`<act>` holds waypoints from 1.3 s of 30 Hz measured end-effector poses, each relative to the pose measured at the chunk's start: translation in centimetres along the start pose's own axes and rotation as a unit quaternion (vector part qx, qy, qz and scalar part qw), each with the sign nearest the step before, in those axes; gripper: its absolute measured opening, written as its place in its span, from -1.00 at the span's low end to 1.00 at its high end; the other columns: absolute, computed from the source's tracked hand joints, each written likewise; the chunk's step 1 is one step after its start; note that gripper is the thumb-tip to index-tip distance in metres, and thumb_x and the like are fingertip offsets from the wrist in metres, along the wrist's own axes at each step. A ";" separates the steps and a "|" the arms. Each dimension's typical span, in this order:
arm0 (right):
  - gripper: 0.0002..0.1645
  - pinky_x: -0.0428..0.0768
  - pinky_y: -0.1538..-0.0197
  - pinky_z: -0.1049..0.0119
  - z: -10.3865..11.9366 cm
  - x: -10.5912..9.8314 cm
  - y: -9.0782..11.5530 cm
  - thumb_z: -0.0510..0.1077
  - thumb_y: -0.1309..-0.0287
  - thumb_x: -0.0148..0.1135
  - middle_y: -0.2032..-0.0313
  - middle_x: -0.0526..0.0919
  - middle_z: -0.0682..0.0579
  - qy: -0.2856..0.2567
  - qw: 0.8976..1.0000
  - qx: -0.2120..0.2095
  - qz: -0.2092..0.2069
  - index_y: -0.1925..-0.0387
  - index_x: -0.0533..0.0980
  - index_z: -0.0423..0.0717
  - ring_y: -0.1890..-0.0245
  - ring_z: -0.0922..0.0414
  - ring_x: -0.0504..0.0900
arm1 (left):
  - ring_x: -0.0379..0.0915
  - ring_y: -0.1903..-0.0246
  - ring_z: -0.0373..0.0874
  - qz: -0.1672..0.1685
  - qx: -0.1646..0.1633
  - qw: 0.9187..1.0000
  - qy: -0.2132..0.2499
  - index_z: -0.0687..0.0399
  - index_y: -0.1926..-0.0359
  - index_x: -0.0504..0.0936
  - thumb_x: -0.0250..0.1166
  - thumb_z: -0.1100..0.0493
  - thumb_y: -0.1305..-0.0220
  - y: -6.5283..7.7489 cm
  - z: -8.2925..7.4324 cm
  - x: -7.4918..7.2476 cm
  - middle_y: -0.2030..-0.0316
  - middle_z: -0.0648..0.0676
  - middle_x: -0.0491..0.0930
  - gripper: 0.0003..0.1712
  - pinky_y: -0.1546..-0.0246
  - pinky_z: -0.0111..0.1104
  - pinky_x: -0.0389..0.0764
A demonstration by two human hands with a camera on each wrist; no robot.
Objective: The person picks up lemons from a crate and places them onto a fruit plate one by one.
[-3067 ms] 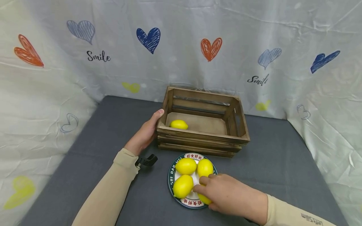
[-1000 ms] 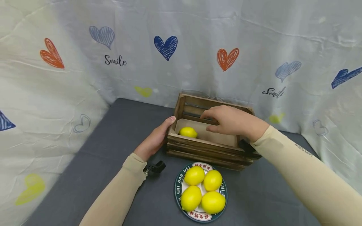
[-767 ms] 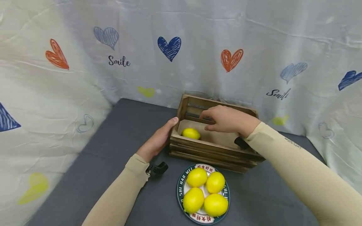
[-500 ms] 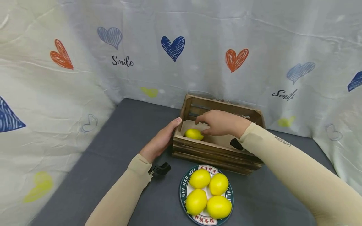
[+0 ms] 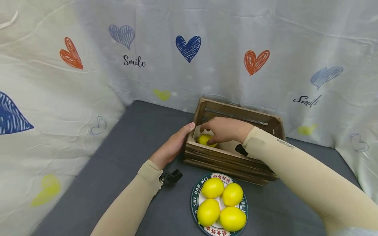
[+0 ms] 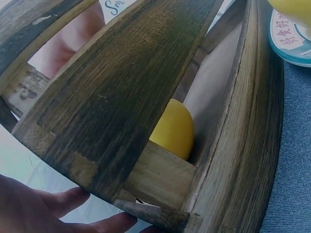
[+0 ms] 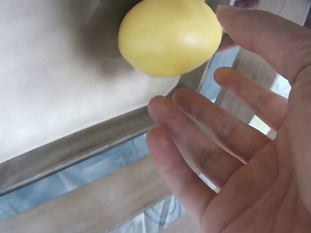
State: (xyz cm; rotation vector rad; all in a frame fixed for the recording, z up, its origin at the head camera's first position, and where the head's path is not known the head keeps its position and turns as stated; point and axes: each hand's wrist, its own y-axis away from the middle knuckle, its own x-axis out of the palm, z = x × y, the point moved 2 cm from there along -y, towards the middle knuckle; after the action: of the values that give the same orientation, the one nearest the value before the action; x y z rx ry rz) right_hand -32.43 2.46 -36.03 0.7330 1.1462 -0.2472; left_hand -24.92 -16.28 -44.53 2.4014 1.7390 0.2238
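A dark wooden slatted crate (image 5: 233,160) stands on the grey tabletop, with one yellow lemon (image 5: 203,139) in its left front corner. My right hand (image 5: 210,134) reaches into the crate from the right. Its fingers are spread just over that lemon (image 7: 170,36), with nothing gripped. My left hand (image 5: 177,144) rests flat against the crate's left end, thumb up at the top corner. Through the slats (image 6: 121,92) the left wrist view shows the same lemon (image 6: 172,128). In front of the crate a round patterned plate (image 5: 193,200) holds several lemons (image 5: 212,187).
A white cloth with printed hearts (image 5: 189,47) hangs close behind and at both sides of the grey table (image 5: 138,131). Bare grey surface lies left of the crate and right of the plate. A black wrist camera mount (image 5: 172,177) sits at my left cuff.
My right hand left the plate, rose over the crate, then slid left and down inside it to the lemon. The left hand stayed on the crate's end.
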 end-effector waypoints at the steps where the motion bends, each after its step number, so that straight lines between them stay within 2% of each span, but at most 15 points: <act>1: -0.30 0.69 -0.34 -0.07 0.1 0.1 -0.2 0.00 -0.38 0.50 -0.35 0.67 -0.16 0.001 1.000 -0.003 0.004 -0.47 0.53 -0.01 -0.30 -0.13 0.70 | -0.12 -0.72 0.03 0.000 0.000 1.000 -0.001 -0.22 -0.77 -0.07 -0.07 -0.53 -0.57 0.0 -0.1 0.0 -0.75 -0.02 -0.11 0.00 -0.72 0.17 -0.01; 9: -0.33 0.71 -0.30 0.00 0.3 0.8 -1.4 -0.17 -0.32 0.51 -0.28 0.72 -0.09 0.003 0.999 -0.019 0.028 -0.43 0.56 0.02 -0.21 -0.06 0.72 | -0.19 -0.73 -0.02 -0.001 0.010 1.000 0.000 -0.15 -0.78 -0.07 -0.10 -0.47 -0.61 0.1 -0.2 0.0 -0.76 -0.02 -0.11 -0.04 -0.74 0.13 -0.09; 14: -0.31 0.69 -0.34 -0.01 0.2 0.9 -1.3 -0.17 -0.32 0.52 -0.30 0.70 -0.10 0.002 0.999 -0.015 0.035 -0.44 0.55 0.00 -0.22 -0.07 0.71 | -0.21 -0.74 -0.03 -0.003 0.014 1.000 0.002 -0.10 -0.77 -0.05 -0.10 -0.45 -0.63 0.0 0.0 0.1 -0.75 0.00 -0.10 -0.05 -0.74 0.11 -0.11; 21: -0.32 0.69 -0.28 0.03 0.2 1.0 -1.8 -0.16 -0.35 0.50 -0.26 0.72 -0.07 0.010 0.998 -0.014 0.055 -0.46 0.54 -0.02 -0.10 0.01 0.70 | -0.25 -0.74 -0.05 -0.003 0.012 1.000 -0.003 -0.14 -0.77 -0.05 -0.11 -0.46 -0.63 0.1 0.0 0.0 -0.76 -0.02 -0.12 -0.05 -0.75 0.11 -0.12; 29: -0.30 0.69 -0.28 0.04 -0.3 1.2 -2.1 -0.14 -0.35 0.51 -0.24 0.72 -0.04 0.004 0.998 -0.005 0.068 -0.47 0.53 0.01 -0.07 0.03 0.69 | -0.25 -0.75 -0.05 0.001 0.018 1.000 0.001 -0.13 -0.77 -0.05 -0.09 -0.47 -0.61 0.0 -0.1 0.2 -0.76 -0.02 -0.13 -0.03 -0.75 0.09 -0.13; 33: -0.27 0.70 -0.25 0.04 -0.7 0.9 -1.7 -0.10 -0.32 0.55 -0.23 0.72 -0.05 0.003 0.998 0.006 0.066 -0.47 0.53 0.00 -0.07 0.02 0.69 | -0.27 -0.75 -0.05 0.002 0.020 1.000 -0.003 -0.12 -0.77 -0.05 -0.09 -0.47 -0.61 0.0 -0.2 0.2 -0.76 -0.01 -0.14 -0.03 -0.75 0.10 -0.15; 39: -0.23 0.73 -0.20 0.03 -0.8 -0.5 -0.9 -0.09 -0.28 0.58 -0.18 0.74 -0.04 0.002 0.999 0.014 0.038 -0.47 0.52 0.00 -0.02 0.01 0.69 | -0.28 -0.75 -0.07 -0.007 0.009 1.000 -0.006 -0.16 -0.77 -0.03 -0.10 -0.49 -0.60 0.2 -0.1 -0.1 -0.76 -0.03 -0.13 -0.03 -0.75 0.09 -0.16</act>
State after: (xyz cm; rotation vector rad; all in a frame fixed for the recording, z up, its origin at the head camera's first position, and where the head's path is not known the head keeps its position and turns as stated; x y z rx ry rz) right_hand -33.75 2.24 -36.08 0.8003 1.1185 -0.1969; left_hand -24.81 -16.42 -44.38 2.3985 1.7589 0.1912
